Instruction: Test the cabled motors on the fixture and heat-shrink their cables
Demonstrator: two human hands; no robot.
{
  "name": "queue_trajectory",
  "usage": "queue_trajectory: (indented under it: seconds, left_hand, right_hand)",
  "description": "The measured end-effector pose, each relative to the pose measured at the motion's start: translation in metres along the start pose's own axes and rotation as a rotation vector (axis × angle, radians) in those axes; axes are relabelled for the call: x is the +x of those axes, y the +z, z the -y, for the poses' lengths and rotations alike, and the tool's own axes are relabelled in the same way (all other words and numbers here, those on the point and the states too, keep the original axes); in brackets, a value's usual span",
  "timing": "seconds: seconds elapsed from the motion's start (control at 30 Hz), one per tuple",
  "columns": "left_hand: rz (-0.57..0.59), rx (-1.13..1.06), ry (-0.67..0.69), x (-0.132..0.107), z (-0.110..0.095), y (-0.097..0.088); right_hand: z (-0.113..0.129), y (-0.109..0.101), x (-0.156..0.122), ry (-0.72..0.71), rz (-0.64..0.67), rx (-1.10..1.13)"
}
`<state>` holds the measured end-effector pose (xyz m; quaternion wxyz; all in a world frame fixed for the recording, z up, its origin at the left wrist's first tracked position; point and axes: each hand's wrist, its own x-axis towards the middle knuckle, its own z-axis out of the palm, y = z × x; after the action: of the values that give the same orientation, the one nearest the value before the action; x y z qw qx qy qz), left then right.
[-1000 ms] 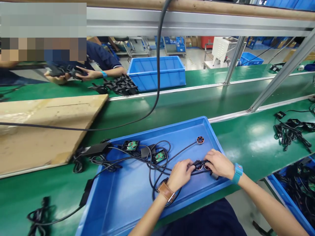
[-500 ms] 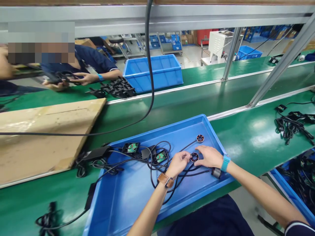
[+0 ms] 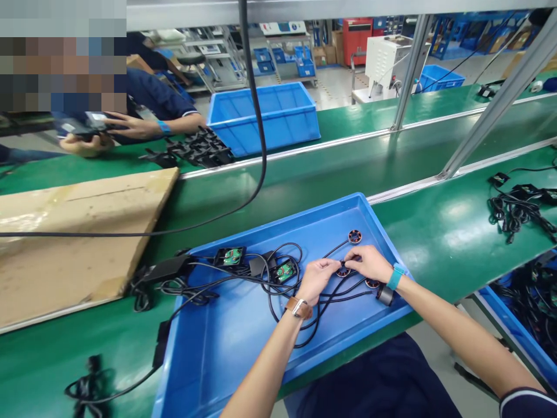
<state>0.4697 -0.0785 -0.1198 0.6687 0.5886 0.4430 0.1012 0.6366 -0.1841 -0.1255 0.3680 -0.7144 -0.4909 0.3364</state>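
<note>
Crossed black cables [image 3: 325, 299] could snag and strain the wound ring stator [image 3: 343, 271] if it's lifted carelessly. Loose pinch could drop the small dark piece [image 3: 343, 263] at its top edge. Stator's in the blue tray [image 3: 221, 360], right side. Left hand [image 3: 317, 278] and right hand [image 3: 369, 263]: fingertips pinched on that piece, near-touching, forearms converging.

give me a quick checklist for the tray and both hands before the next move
1. Left hand and right hand at the same ring: ok, fingertips close together there.
2. Grip firm: cannot tell, fingers partly cover it.
3. Cords untangled: not ok, they cross and loop.
4. Metal cylinder inside the tray: ok.
5. Circuit boards clear of the hands: ok, off to the left.
</note>
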Motion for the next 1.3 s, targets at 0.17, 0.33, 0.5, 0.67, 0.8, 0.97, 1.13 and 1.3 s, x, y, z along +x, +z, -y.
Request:
queue_trajectory:
  seconds: [0.17, 0.33, 0.5, 0.67, 0.8, 0.97, 1.13, 1.3]
  left_hand:
    - [0.012, -0.004, -0.032, 0.000, -0.001, 0.000]
    - [-0.014, -0.007, -0.075, 0.000, -0.003, 0.001]
    - [-0.029, -0.043, -0.093, -0.002, -0.006, 0.003]
    - [-0.046, -0.092, -0.110, 0.000, -0.006, 0.004]
    - [-0.066, -0.078, -0.049, 0.005, -0.001, 0.001]
    - [-0.138, 0.359, 0.304, -0.002, 0.000, -0.003]
    - [-0.317, 0.637, 0.850, -0.025, 0.002, 0.010]
    - [0.042, 0.807, 1.045, -0.029, 0.019, 0.029]
  right_hand:
    - [0.003, 0.002, 0.001, -0.013, -0.005, -0.113]
    - [0.004, -0.019, -0.003, -0.027, -0.196, -0.088]
    - [0.007, -0.056, -0.039, -0.182, -0.157, -0.300]
    - [0.006, -0.044, -0.069, -0.222, 0.032, -0.531]
    - [0.001, -0.031, -0.081, -0.245, -0.061, -0.590]
    - [0.004, -0.058, -0.098, -0.232, -0.225, -0.653]
    - [0.020, -0.073, -0.087, -0.201, 0.172, -0.889]
    - [0.023, -0.069, -0.055, -0.130, 0.438, -1.065]
